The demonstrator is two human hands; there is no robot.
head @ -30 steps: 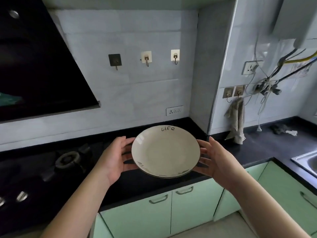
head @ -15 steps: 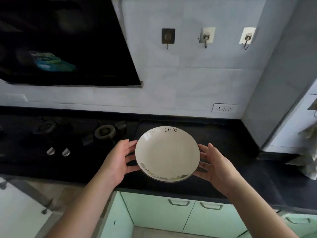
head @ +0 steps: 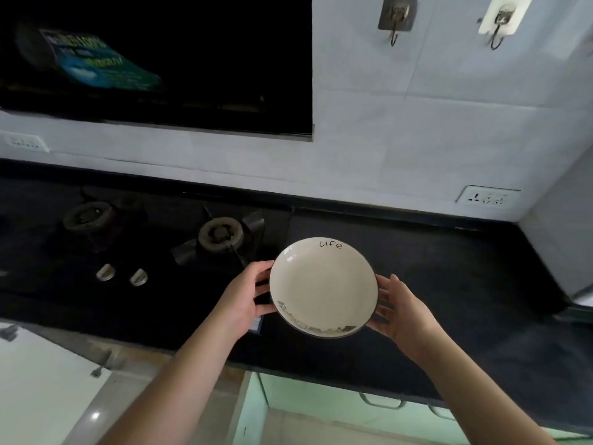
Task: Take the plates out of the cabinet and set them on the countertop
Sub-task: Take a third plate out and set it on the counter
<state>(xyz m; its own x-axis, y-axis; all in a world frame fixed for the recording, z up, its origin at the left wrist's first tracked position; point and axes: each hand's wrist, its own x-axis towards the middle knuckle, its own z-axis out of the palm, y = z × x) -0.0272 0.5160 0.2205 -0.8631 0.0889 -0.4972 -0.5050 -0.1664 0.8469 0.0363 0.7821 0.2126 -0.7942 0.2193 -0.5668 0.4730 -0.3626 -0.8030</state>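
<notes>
A cream plate (head: pixel 322 285) with the word "life" on its far rim and a dark printed band on its near rim is held level above the black countertop (head: pixel 449 284). My left hand (head: pixel 245 298) grips its left edge and my right hand (head: pixel 401 311) grips its right edge, fingers under the rim. The plate hovers just right of the gas hob. Whether it touches the counter cannot be told. Pale green cabinet fronts (head: pixel 321 409) show below the counter; no cabinet interior is visible.
A black gas hob with two burners (head: pixel 219 234) and two knobs (head: pixel 122 274) lies left of the plate. A black range hood (head: pixel 160 59) hangs above it. Wall hooks (head: pixel 398 17) and a socket (head: pixel 487 199) sit on the white tiled wall.
The view has swung left and down, bringing the hob and hood into sight. The plate stays held between both hands and now sits lower, closer to the counter beside the hob.
</notes>
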